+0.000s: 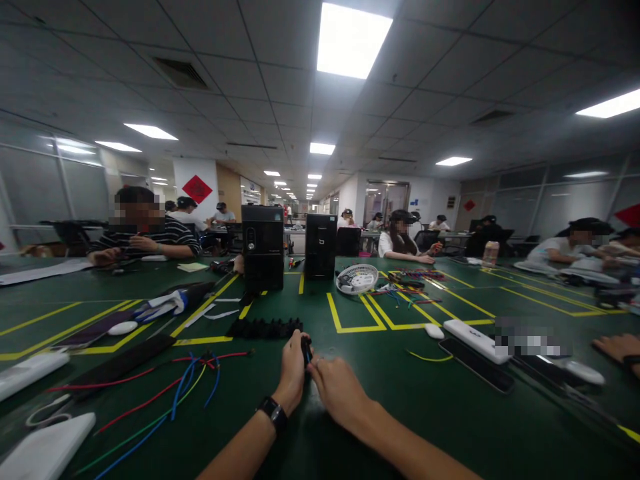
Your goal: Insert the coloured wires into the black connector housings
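My left hand, with a black watch on its wrist, is closed around a small black part held upright just above the green table. My right hand meets it from the right with fingers pinched at the same part. What the right fingertips grip is too small to make out. A black toothed strip lies just beyond my hands. Loose red, blue and green wires lie to the left.
Two black computer towers stand at mid-table, a white basket beside them. White boxes and a dark phone lie to the right. Other people sit around the tables; another person's hand rests at far right.
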A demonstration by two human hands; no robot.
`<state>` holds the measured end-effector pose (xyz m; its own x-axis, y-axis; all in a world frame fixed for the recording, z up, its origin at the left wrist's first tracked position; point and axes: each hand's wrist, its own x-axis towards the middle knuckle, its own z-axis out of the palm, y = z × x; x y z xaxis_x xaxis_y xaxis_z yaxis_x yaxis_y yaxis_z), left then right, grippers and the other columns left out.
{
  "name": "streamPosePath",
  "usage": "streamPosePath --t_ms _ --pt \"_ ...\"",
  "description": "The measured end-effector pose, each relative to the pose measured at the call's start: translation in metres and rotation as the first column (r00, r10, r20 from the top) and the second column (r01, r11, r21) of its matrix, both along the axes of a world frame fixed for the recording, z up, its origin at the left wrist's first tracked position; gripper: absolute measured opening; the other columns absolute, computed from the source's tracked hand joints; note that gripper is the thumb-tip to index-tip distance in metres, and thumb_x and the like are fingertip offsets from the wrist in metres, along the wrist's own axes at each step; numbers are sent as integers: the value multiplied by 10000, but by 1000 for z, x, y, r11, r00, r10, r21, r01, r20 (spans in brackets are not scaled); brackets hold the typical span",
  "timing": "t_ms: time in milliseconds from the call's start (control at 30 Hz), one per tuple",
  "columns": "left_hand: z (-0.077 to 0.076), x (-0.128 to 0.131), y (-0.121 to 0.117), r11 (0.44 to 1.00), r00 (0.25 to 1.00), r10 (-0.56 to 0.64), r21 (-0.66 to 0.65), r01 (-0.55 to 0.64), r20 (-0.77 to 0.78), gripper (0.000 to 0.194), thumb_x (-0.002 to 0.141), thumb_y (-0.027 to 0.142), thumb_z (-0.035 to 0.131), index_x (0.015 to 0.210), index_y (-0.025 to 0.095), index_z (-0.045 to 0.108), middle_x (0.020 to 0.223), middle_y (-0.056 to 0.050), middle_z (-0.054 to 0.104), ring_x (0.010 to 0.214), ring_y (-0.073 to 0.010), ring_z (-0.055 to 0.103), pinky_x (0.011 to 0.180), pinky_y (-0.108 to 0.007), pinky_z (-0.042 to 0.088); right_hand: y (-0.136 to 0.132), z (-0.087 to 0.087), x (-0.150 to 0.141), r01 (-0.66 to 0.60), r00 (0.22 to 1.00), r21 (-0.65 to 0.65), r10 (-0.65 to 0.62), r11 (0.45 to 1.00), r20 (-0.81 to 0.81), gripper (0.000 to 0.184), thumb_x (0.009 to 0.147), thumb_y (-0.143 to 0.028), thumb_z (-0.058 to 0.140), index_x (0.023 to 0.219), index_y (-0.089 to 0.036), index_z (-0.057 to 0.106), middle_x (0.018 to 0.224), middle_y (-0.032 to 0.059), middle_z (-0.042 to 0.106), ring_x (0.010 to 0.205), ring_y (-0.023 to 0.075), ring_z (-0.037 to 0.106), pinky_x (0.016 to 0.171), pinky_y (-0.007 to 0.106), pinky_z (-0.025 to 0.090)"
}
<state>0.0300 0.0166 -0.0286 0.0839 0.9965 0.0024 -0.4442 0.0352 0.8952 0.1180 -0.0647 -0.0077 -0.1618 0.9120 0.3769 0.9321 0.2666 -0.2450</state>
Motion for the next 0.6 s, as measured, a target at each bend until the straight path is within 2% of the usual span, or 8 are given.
streamPosePath --t_ms 100,233,300,400,500,600 --pt "0 -1 0 997 1000 18 71 -19 10 309 727 433 561 803 134 586 578 14 537 501 -102 491 490 -219 372 0 -3 -3 -15 1000 23 15 1000 -10 340 974 -266 301 927 -170 624 820 76 698 716 173 656 617 226 395" --pt "13 -4 -6 994 987 -44 -88 58 156 284 693 349 558 854 116 588 637 -14 573 540 -123 545 519 -240 414 3 -2 4 -52 994 27 54 998 -93 286 969 -256 332 1015 -180 604 887 69 699 761 167 658 655 219 404" --pt "18 -5 -8 994 985 -42 -97 58 166 320 701 349 545 909 109 591 685 -33 593 562 -132 564 537 -251 430 4 -1 7 -66 986 38 71 997 -148 274 968 -248 342 1048 -183 595 922 68 695 785 161 655 672 214 403" --pt "15 -9 -5 999 998 -3 48 0 63 346 743 372 530 993 137 572 693 -14 584 571 -124 557 551 -247 434 2 3 9 -88 971 54 98 995 -219 276 967 -247 350 950 -181 618 851 46 689 722 140 640 646 207 389" --pt "7 -14 2 976 993 58 217 -35 -99 334 801 404 496 1053 188 528 691 11 569 603 -123 556 578 -242 439 2 10 12 -82 952 85 103 993 -290 308 964 -250 363 803 -177 615 737 18 659 652 121 609 615 202 369" --pt "4 -11 4 962 991 80 268 -48 -109 314 830 411 464 1070 212 503 716 11 570 633 -125 562 599 -244 446 2 15 14 -58 934 123 97 991 -343 338 968 -244 349 755 -175 601 701 9 641 639 112 597 614 197 362"
